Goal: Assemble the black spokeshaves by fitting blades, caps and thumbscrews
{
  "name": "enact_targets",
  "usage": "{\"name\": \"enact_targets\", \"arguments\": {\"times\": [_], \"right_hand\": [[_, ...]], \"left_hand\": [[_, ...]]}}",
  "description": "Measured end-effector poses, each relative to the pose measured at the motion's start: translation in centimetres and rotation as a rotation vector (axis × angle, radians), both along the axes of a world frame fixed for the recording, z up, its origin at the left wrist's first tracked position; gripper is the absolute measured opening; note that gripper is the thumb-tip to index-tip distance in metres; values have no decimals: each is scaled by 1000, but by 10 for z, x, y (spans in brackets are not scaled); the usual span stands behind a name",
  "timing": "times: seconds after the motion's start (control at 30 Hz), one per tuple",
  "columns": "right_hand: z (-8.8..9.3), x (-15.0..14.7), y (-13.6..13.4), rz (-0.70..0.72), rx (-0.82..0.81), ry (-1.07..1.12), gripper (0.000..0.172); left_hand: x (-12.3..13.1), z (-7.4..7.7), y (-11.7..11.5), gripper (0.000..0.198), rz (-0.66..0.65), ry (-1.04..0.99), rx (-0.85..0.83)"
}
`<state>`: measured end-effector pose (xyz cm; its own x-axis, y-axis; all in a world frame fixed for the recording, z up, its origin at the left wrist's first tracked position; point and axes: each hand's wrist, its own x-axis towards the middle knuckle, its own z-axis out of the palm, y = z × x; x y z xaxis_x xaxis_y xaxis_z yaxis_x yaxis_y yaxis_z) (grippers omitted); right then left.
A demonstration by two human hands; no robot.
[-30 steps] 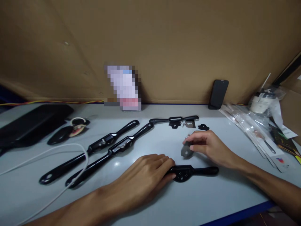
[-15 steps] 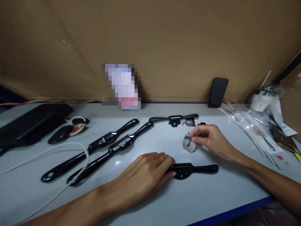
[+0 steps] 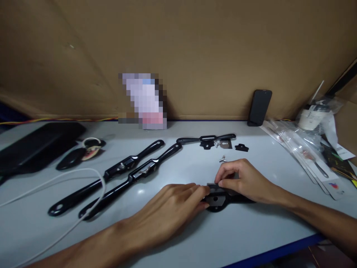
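A black spokeshave body (image 3: pixel 216 203) lies near the front of the grey table (image 3: pixel 173 238). My left hand (image 3: pixel 173 210) rests over its left handle, fingers curled down on it. My right hand (image 3: pixel 242 180) pinches a small grey metal blade (image 3: pixel 216 188) and holds it down on the middle of that black body. A small silver wing screw (image 3: pixel 222 159) lies loose on the table just behind my right hand.
Two assembled black spokeshaves (image 3: pixel 111 178) lie to the left beside a white cable (image 3: pixel 83 175). A third spokeshave (image 3: pixel 206 139) with loose parts and a black cap piece (image 3: pixel 241 147) lies behind. A phone (image 3: pixel 259 108) leans on the cardboard wall. Plastic packets (image 3: pixel 304 152) sit right.
My right hand has carried the grey blade from above the table down and left onto the black body. The wing screw now lies uncovered behind it. My left hand stayed put.
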<state>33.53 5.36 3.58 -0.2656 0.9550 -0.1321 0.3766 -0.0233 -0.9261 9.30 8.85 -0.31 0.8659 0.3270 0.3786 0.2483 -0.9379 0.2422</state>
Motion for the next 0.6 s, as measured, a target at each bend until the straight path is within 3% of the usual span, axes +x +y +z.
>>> {"name": "enact_targets", "arguments": {"times": [0.1,0.23,0.4,0.6], "right_hand": [[7,5,-2,119,10,-74,4],[11,6,-13,235,150,-299,50],[2,1,-25,263,233,-415,29],[6,4,-20,236,180,-467,31]], "left_hand": [[-1,-2,2,19,6,33,-70],[-1,-5,2,11,58,65,-161],[-1,5,1,13,5,56,-159],[-4,12,2,46,-78,62,22]]}}
